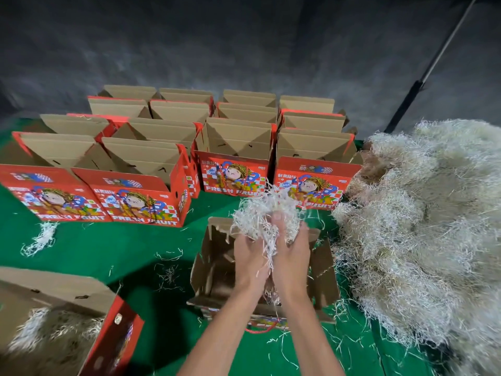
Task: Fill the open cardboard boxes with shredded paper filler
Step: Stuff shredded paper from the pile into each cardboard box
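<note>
Hands meet over the open cardboard box [217,270] that stands nearest the person on the green table cover [108,248]. The left hand [250,257] and the right hand [291,256] lie side by side, fingers curled round one clump of white shredded paper [267,215], which they hold together above the box's mouth. Loose strands hang from the clump down between the two palms into the box. The box's brown flaps stand spread outward, and a red cord handle [260,330] shows at its near edge.

To the right, touching the box's right flap, a big heap of shredded filler [423,218] covers that side of the table. Behind the hands stand rows of red fruit boxes [130,202], printed "FRESH FRUIT" with a cartoon figure, their tops open. At the lower left, another open box [62,321] already holds shredded paper inside. Stray shreds [40,240] lie scattered on the green cover, most thickly around the near box. A dark wall [217,44] rises behind the table.
</note>
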`<state>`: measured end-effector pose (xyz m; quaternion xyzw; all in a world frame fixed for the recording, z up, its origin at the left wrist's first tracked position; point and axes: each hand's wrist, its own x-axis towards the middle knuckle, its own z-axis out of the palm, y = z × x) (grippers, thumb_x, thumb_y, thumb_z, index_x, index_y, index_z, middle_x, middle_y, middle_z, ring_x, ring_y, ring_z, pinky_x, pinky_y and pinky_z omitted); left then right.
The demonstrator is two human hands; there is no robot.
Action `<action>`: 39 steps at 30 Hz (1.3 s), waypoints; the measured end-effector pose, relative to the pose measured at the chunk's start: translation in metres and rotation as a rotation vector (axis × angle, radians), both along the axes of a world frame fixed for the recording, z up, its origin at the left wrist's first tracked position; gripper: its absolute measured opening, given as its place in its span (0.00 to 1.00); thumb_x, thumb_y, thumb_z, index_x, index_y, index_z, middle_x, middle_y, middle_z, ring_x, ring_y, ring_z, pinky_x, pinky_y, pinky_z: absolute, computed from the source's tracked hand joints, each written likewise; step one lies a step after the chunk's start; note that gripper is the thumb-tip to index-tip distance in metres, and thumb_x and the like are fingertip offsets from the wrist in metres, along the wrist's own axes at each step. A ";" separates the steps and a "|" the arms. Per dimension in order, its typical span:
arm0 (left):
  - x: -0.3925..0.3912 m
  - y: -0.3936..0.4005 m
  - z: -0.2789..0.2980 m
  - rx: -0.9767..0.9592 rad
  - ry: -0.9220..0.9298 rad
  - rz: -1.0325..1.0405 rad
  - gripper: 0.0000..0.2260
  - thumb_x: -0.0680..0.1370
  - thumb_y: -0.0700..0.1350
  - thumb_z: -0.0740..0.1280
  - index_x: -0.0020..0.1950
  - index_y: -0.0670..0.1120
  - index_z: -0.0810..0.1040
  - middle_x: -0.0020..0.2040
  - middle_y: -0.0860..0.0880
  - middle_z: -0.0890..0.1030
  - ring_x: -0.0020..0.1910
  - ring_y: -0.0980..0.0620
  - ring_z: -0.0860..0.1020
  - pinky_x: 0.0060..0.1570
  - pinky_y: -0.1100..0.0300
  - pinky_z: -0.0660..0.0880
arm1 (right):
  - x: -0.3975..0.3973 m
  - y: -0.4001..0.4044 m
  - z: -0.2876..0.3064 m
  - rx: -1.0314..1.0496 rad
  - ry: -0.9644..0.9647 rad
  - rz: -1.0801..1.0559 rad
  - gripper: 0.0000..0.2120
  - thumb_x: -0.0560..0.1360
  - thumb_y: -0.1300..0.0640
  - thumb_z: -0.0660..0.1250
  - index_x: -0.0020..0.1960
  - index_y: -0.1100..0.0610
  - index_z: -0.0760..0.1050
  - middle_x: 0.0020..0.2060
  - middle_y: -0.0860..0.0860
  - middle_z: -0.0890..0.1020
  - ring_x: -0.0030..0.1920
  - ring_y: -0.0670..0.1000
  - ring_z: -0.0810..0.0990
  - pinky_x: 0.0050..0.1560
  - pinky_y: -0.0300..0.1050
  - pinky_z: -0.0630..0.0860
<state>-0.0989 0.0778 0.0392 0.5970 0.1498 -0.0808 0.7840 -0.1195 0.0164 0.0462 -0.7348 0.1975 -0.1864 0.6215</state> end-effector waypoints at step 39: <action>-0.005 0.057 0.059 1.057 -0.511 -0.057 0.25 0.78 0.71 0.55 0.36 0.52 0.69 0.28 0.56 0.73 0.25 0.60 0.72 0.26 0.63 0.65 | -0.002 -0.056 0.002 0.004 -0.206 0.079 0.26 0.83 0.39 0.57 0.35 0.58 0.65 0.23 0.43 0.58 0.25 0.47 0.54 0.24 0.36 0.59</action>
